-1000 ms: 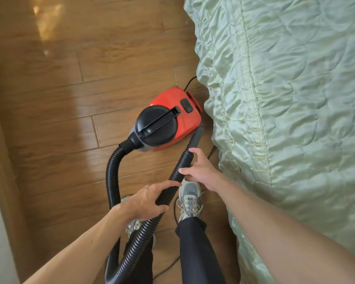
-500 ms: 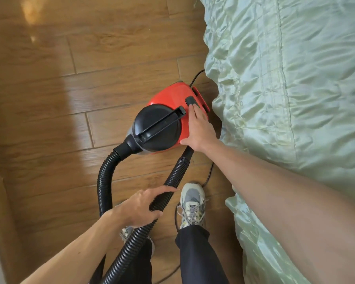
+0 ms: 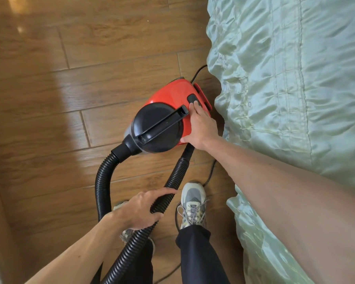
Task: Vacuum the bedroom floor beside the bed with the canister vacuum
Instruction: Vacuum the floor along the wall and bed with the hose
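From where I sit the job looks barely begun. The red vacuum (image 3: pixel 168 99) stands on the wooden floor (image 3: pixel 80 89) at frame centre, just beside the bed (image 3: pixel 295 89) that fills the right side. I judge this to be the switching-on step, with all the sweeping beside the bed left to do. My right hand (image 3: pixel 202 127) lies on the red shell with its fingers straight and close together, a fingertip on the black switch (image 3: pixel 191 97). My left hand (image 3: pixel 139 210), at lower centre, is curled round the ribbed hose (image 3: pixel 102 185), index finger stretched along it. I cannot tell whether the motor is running. The hose's far end slips under my right wrist, so any nozzle is hidden. The cord (image 3: pixel 211 173) disappears at the bed edge and no plug shows. One shoe (image 3: pixel 193 199) is clear; the other is mostly behind hose and hand.
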A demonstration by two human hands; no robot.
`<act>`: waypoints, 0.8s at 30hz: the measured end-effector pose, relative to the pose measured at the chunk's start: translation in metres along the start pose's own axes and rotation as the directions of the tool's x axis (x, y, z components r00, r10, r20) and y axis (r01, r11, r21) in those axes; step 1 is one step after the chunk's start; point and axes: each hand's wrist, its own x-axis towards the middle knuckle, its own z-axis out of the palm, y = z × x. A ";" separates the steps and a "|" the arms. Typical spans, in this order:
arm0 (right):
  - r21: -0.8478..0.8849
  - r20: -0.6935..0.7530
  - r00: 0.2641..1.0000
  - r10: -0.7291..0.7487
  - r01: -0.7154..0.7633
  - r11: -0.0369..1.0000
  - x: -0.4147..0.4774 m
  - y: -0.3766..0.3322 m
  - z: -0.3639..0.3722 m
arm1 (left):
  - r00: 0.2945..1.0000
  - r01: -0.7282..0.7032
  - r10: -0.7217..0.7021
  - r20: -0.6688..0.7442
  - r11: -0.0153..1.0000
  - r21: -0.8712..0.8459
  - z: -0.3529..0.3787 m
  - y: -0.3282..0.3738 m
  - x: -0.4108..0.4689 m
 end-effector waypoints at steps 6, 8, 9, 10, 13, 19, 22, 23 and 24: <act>0.294 -0.184 0.977 0.104 -0.046 0.955 -0.028 0.006 0.029 | 0.999 0.027 -0.027 0.020 0.999 0.024 -0.001 0.002 -0.008; 0.471 -0.228 0.933 0.279 -0.146 0.870 -0.059 0.004 0.049 | 0.999 0.035 -0.036 0.023 0.999 0.028 -0.001 0.002 -0.013; 0.534 -0.190 0.912 0.362 -0.213 0.818 -0.077 0.003 0.060 | 0.999 0.038 -0.038 0.025 0.999 0.035 -0.001 0.003 -0.015; 0.588 -0.107 0.899 0.425 -0.287 0.757 -0.094 0.002 0.071 | 0.999 0.039 -0.041 0.027 0.998 0.046 -0.001 0.003 -0.016; 0.743 0.255 0.867 0.428 -0.459 0.487 -0.134 -0.003 0.098 | 0.998 0.048 -0.052 0.047 0.996 0.076 0.003 0.004 -0.020; 0.855 0.485 0.830 0.274 -0.517 0.054 -0.159 -0.021 0.113 | 0.997 0.028 -0.035 0.066 0.994 0.102 0.009 -0.002 -0.033; 0.877 0.461 0.844 0.273 -0.480 0.001 -0.165 -0.028 0.114 | 0.995 0.023 -0.035 0.097 0.992 0.125 0.009 -0.010 -0.042; 0.879 0.458 0.849 0.264 -0.477 0.009 -0.166 -0.031 0.115 | 0.993 0.017 -0.032 0.110 0.991 0.133 0.008 -0.014 -0.044; 0.878 0.459 0.851 0.255 -0.478 0.016 -0.168 -0.035 0.115 | 0.992 0.009 -0.026 0.123 0.990 0.138 0.007 -0.019 -0.048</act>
